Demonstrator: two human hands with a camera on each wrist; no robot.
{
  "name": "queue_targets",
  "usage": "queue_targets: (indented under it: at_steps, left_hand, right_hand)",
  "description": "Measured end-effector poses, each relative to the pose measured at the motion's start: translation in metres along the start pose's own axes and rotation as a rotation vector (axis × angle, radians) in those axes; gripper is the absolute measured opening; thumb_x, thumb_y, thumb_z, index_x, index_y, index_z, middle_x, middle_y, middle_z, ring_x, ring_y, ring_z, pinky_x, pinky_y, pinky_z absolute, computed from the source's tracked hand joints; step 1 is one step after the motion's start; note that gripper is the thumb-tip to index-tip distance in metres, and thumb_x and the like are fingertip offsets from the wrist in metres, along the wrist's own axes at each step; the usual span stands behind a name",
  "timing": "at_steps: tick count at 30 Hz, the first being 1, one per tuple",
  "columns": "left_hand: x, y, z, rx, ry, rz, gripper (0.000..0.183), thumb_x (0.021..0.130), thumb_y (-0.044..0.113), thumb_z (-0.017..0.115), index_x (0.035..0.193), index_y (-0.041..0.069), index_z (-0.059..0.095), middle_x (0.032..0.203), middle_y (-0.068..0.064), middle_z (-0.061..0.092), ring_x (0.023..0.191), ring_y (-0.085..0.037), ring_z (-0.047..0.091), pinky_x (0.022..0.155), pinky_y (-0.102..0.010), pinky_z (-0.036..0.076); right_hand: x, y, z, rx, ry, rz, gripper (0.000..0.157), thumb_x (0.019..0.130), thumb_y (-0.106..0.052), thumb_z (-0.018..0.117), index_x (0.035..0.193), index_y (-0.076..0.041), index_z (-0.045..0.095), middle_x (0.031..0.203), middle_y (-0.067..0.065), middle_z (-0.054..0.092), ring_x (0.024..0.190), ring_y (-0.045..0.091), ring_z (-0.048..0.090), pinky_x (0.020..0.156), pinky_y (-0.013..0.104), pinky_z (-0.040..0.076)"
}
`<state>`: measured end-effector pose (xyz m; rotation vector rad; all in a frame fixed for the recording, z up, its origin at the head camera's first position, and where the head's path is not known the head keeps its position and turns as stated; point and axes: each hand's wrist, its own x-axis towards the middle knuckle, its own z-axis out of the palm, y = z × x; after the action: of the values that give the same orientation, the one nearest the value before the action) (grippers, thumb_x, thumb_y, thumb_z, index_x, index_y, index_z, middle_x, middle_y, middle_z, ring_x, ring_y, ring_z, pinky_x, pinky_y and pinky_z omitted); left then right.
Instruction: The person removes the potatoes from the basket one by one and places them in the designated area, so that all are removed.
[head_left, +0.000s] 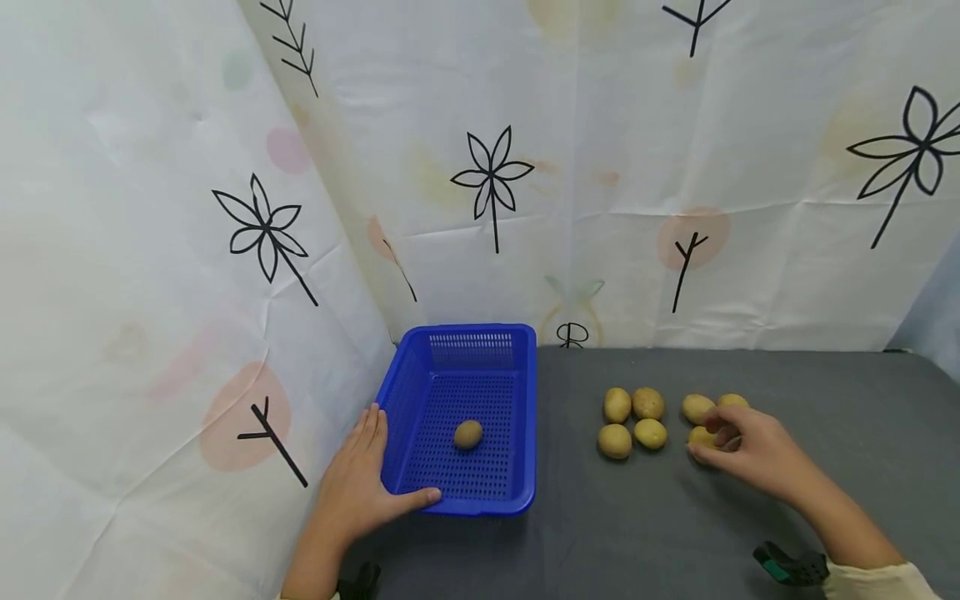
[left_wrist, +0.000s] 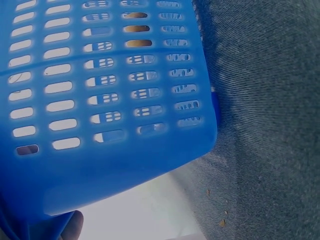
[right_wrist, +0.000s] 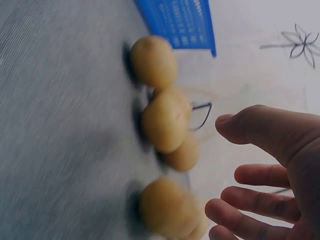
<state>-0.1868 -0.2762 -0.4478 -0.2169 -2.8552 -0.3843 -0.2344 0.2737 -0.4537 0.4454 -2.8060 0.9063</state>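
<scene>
A blue plastic basket [head_left: 527, 417] with slotted walls stands on the table, one potato [head_left: 468, 434] inside it. At its near left corner my left hand [head_left: 360, 487] rests on the rim, fingers straight along the left side and thumb stretched over the front edge. The left wrist view shows the basket's slotted wall [left_wrist: 110, 165] close up, with a fingertip [left_wrist: 73, 226] at the rim. My right hand [head_left: 757, 450] is over a potato [head_left: 702, 437] in the right-hand group. Its thumb [right_wrist: 240, 125] and fingers are spread apart, nothing between them in the right wrist view.
Beside that potato lie two others, a nearer one [head_left: 697, 407] and one partly behind the hand [head_left: 732, 401]. Further left sits another group of potatoes [head_left: 615, 442]. A patterned white cloth [head_left: 600, 167] hangs behind and along the left of the grey table [head_left: 600, 533].
</scene>
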Motion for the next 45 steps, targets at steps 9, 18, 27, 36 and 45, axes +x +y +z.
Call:
queue_targets:
  at_steps: [9,18,27,36,45]
  left_hand:
    - [-0.001,0.000,-0.001,0.008,0.018,0.007,0.148,0.067,0.093,0.071,0.164,-0.008,0.026,0.174,-0.026,0.020,0.162,-0.045,0.024,0.128,-0.063,0.029]
    - [-0.002,0.000,0.000,0.016,0.016,0.024,0.147,0.067,0.092,0.072,0.163,-0.010,0.027,0.173,-0.027,0.022,0.162,-0.045,0.025,0.126,-0.064,0.032]
    - [-0.002,0.002,-0.001,0.007,0.002,0.019,0.147,0.066,0.093,0.072,0.163,-0.009,0.028,0.174,-0.026,0.021,0.162,-0.045,0.024,0.126,-0.065,0.032]
    - [-0.002,0.001,0.000,-0.010,-0.018,-0.014,0.148,0.066,0.094,0.072,0.165,-0.006,0.025,0.176,-0.023,0.018,0.163,-0.044,0.021,0.127,-0.066,0.029]
    - [-0.002,-0.001,0.000,0.003,0.002,0.006,0.149,0.065,0.095,0.070,0.166,-0.005,0.025,0.175,-0.023,0.019,0.164,-0.041,0.020,0.128,-0.062,0.029]
  right_hand:
    - [0.021,-0.042,0.009,0.124,0.046,-0.170,0.029,0.090,-0.021,0.087,0.113,-0.009,0.073,0.110,0.011,0.074,0.086,0.021,0.071,0.071,0.031,0.060]
    - [0.048,-0.086,0.043,0.232,0.043,-0.312,0.028,0.090,-0.021,0.087,0.113,-0.013,0.073,0.108,0.002,0.071,0.089,0.022,0.071,0.076,0.039,0.063]
    - [0.079,-0.136,0.082,0.230,-0.021,-0.441,0.028,0.090,-0.026,0.086,0.112,-0.015,0.073,0.107,-0.003,0.070,0.097,0.018,0.067,0.085,0.042,0.060]
    - [0.101,-0.181,0.111,0.178,-0.167,-0.516,0.028,0.092,-0.033,0.083,0.112,-0.015,0.073,0.110,0.001,0.071,0.105,0.021,0.069,0.093,0.042,0.060]
    - [0.124,-0.205,0.138,0.004,-0.316,-0.501,0.033,0.091,-0.040,0.084,0.111,-0.016,0.074,0.111,0.004,0.072,0.095,0.018,0.068,0.077,0.034,0.057]
